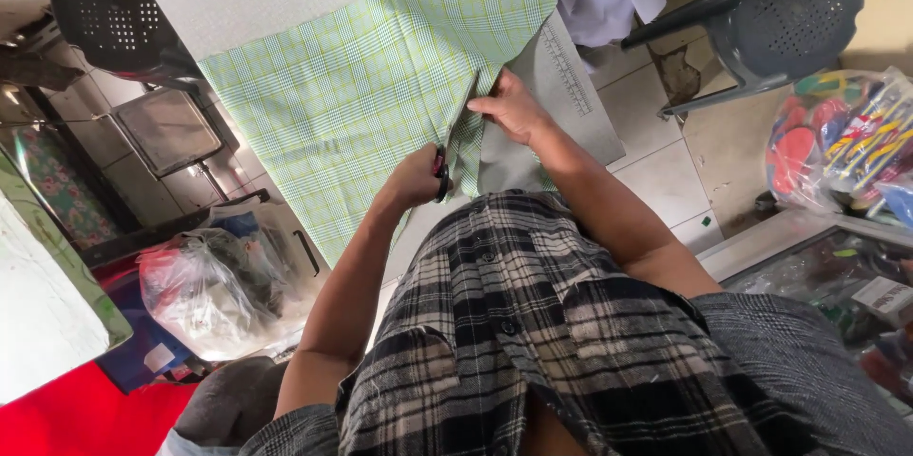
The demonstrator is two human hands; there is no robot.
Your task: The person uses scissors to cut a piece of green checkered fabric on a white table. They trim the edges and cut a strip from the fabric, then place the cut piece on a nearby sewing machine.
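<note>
- Left hand (416, 177) is gripping scissors (441, 174), fingers closed round the handles;
- Right hand (514, 106) is pinching green checked cloth (371, 85) lying across the grey counter (590, 118), at its near edge;
- Clear plastic bag (204, 294) is holding bundled items.

Black/cream plaid button shirt (533, 323) w/ short sleeves, arms bare.

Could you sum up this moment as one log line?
left hand: grips scissors | right hand: holds down green plaid fabric at cut edge | surface: grey table
</note>
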